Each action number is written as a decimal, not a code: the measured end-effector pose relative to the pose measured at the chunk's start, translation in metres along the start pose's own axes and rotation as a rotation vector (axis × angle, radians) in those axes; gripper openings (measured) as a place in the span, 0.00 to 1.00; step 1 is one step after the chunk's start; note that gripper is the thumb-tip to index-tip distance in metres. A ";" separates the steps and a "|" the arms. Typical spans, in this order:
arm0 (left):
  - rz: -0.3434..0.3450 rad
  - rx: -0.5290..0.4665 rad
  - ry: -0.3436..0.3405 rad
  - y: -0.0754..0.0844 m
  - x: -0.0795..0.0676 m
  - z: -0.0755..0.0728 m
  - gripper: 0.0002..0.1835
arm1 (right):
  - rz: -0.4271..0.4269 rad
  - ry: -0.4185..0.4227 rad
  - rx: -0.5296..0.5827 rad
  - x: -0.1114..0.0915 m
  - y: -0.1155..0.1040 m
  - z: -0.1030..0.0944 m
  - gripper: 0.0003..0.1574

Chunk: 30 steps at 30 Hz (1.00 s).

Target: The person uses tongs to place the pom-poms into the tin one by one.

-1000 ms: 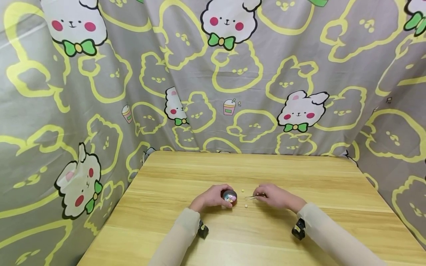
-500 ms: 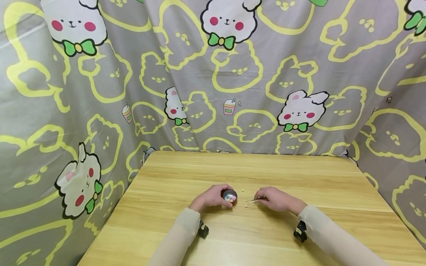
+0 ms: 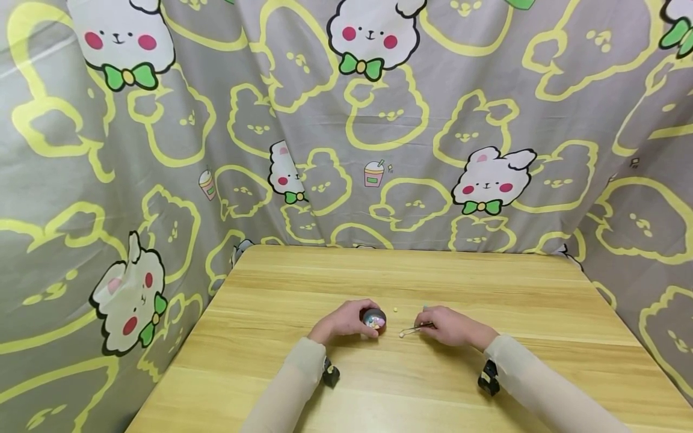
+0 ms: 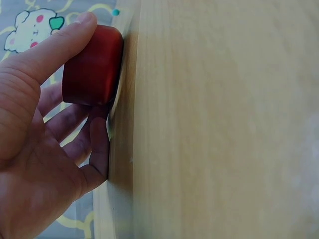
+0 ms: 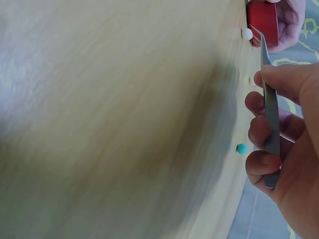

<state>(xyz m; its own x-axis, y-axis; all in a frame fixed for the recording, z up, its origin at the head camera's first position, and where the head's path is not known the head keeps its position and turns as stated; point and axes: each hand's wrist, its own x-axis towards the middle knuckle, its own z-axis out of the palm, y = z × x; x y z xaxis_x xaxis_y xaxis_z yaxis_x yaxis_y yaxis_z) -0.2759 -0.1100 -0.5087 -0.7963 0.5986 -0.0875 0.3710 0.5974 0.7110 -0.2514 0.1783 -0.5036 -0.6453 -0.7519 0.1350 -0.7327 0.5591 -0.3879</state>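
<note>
My left hand [image 3: 344,320] holds a small round tin [image 3: 373,319] on the table, its shiny, colourful contents or top facing up. In the left wrist view the tin's side [image 4: 92,67] is red, with the thumb against it and the fingers round the far side. My right hand [image 3: 448,325] pinches metal tweezers [image 5: 270,117] with thin, bent tips. Those tips are right at a small white bead [image 5: 246,34], just right of the tin. A yellow bead [image 3: 395,310] lies farther back. Beside the right fingers is a teal bead [image 5: 241,148], mostly hidden in the head view.
A wood-grain table [image 3: 325,270] carries everything. Behind it and along both sides hangs a grey curtain [image 3: 346,216] with yellow outlines and white cartoon animals. Black wrist cameras [image 3: 331,373] are strapped under the forearms.
My right hand has shifted slightly toward me, bringing the tweezer tips from between the beads to the white one. The teal bead now shows behind that hand. My left hand and the tin stay put.
</note>
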 end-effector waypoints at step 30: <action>0.002 -0.023 -0.001 0.001 -0.002 -0.001 0.27 | -0.043 -0.015 0.002 -0.001 0.007 0.003 0.05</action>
<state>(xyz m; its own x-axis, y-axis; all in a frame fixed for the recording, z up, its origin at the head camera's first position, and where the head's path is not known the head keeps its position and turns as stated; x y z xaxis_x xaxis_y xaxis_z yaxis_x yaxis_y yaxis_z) -0.2740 -0.1112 -0.5074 -0.7951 0.6003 -0.0869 0.3616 0.5841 0.7267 -0.2548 0.1817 -0.5094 -0.6094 -0.7808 0.1378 -0.7597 0.5252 -0.3834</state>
